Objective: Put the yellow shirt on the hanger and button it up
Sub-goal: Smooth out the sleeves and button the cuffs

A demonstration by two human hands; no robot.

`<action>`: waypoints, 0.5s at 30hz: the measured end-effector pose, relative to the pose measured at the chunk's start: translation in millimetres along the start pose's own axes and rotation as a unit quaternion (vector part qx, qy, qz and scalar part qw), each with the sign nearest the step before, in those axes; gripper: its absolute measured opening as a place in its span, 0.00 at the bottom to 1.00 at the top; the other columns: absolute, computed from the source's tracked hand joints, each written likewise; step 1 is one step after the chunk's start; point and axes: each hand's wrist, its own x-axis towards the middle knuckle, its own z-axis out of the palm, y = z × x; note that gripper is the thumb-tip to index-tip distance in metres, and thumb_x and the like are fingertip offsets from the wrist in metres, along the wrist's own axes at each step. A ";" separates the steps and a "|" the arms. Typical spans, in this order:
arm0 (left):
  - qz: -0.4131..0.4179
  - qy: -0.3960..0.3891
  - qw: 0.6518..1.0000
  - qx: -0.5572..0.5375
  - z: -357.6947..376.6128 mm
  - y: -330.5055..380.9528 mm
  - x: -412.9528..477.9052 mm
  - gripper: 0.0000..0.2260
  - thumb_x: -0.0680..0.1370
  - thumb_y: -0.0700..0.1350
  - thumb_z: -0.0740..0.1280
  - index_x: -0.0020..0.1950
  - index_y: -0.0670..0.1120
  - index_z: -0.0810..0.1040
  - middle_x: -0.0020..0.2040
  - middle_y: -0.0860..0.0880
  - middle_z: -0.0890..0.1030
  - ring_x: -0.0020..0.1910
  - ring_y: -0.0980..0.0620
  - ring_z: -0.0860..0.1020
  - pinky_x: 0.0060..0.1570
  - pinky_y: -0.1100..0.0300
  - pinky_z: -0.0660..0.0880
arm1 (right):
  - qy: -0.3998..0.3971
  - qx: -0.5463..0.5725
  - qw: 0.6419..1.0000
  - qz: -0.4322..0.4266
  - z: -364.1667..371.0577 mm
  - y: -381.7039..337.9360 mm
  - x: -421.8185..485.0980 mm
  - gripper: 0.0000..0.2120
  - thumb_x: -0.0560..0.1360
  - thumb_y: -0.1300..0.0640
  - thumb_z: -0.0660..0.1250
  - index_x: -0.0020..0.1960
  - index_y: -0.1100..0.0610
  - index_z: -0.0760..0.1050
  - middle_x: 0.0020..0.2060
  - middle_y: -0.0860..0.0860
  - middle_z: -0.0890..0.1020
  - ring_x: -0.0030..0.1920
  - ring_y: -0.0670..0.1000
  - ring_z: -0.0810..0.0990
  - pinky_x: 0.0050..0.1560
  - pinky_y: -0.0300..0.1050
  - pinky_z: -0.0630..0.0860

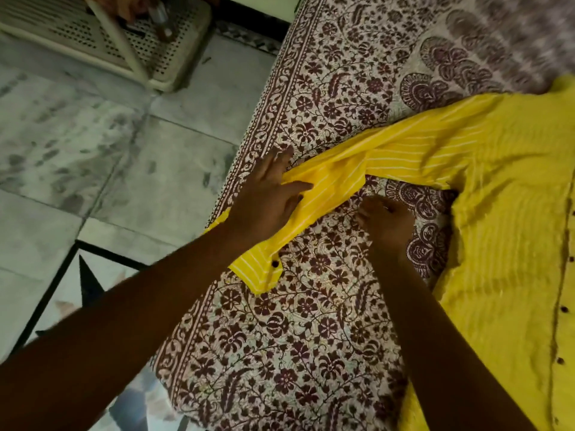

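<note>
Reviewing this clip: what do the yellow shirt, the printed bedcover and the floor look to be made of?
Yellow shirt: thin woven fabric, likely cotton, matte; it creases softly and shows fine white stripes. Printed bedcover: woven cloth, probably cotton, matte, with a maroon floral print on cream. Floor: polished stone tiles, likely marble, with grey veining, joint lines and a faint sheen.

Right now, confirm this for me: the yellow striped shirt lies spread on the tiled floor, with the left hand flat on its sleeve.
Not right. The yellow striped shirt lies on the floral-print bedspread, not on the tiled floor, which is off to the left of the bed. The rest holds: the left hand lies flat on its sleeve. The head view shows it.
</note>
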 end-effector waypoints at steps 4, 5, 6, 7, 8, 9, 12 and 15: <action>0.008 -0.100 0.995 -0.009 10.8 2.8 64.8 0.18 0.79 0.43 0.62 0.68 0.52 0.70 0.76 0.42 0.56 0.73 0.39 0.58 0.71 0.50 0.58 | -0.028 0.080 0.993 0.080 0.8 -19.5 31.9 0.19 0.79 0.57 0.61 0.63 0.70 0.69 0.57 0.62 0.79 0.49 0.54 0.81 0.49 0.44 0.78; 0.004 -0.107 0.994 -0.015 12.2 4.2 77.6 0.19 0.79 0.43 0.62 0.70 0.50 0.69 0.75 0.42 0.58 0.72 0.40 0.61 0.69 0.54 0.59 | -0.022 0.104 0.989 0.108 3.7 -22.7 39.6 0.20 0.80 0.53 0.60 0.62 0.68 0.70 0.57 0.61 0.79 0.46 0.53 0.81 0.44 0.44 0.78; -0.010 -0.109 0.993 -0.037 14.3 2.9 89.2 0.19 0.78 0.41 0.62 0.70 0.47 0.68 0.74 0.42 0.62 0.71 0.42 0.63 0.67 0.57 0.59 | -0.033 0.132 0.980 0.143 7.7 -26.2 44.9 0.20 0.80 0.50 0.59 0.61 0.66 0.71 0.54 0.59 0.80 0.43 0.51 0.80 0.39 0.43 0.78; -0.036 -0.096 0.991 -0.083 13.9 2.8 101.3 0.20 0.77 0.38 0.63 0.69 0.45 0.69 0.71 0.41 0.66 0.69 0.43 0.66 0.65 0.59 0.60 | -0.042 0.133 0.979 0.149 9.6 -28.9 53.2 0.19 0.79 0.49 0.60 0.59 0.64 0.72 0.49 0.56 0.81 0.41 0.50 0.79 0.35 0.42 0.77; -0.084 -0.076 0.983 -0.141 12.1 -1.1 111.9 0.19 0.76 0.35 0.63 0.67 0.42 0.71 0.69 0.40 0.70 0.67 0.43 0.69 0.63 0.60 0.63 | -0.050 0.143 0.977 0.152 13.7 -33.6 57.2 0.16 0.79 0.50 0.61 0.57 0.62 0.73 0.44 0.54 0.80 0.39 0.48 0.79 0.30 0.39 0.77; -0.129 -0.058 0.969 -0.203 8.8 -4.4 121.5 0.19 0.75 0.32 0.63 0.65 0.40 0.73 0.66 0.39 0.72 0.65 0.42 0.71 0.61 0.61 0.66 | -0.046 0.135 0.979 0.145 13.8 -36.6 62.0 0.11 0.78 0.53 0.63 0.53 0.60 0.73 0.39 0.52 0.80 0.35 0.47 0.78 0.26 0.35 0.75; -0.185 -0.025 0.950 -0.249 -2.6 -21.2 140.0 0.19 0.70 0.34 0.62 0.61 0.38 0.76 0.63 0.37 0.75 0.62 0.41 0.73 0.56 0.65 0.68 | -0.030 0.129 0.981 0.141 12.4 -40.5 67.4 0.11 0.77 0.60 0.63 0.36 0.59 0.72 0.21 0.48 0.75 0.19 0.43 0.73 0.18 0.31 0.65; -0.198 -0.025 0.956 -0.215 -9.5 -33.4 152.1 0.28 0.65 0.41 0.60 0.66 0.42 0.72 0.65 0.39 0.73 0.65 0.42 0.72 0.61 0.61 0.66 | -0.050 0.053 0.991 0.109 7.8 -27.4 67.3 0.16 0.77 0.61 0.61 0.31 0.59 0.69 0.17 0.49 0.72 0.16 0.45 0.67 0.17 0.31 0.59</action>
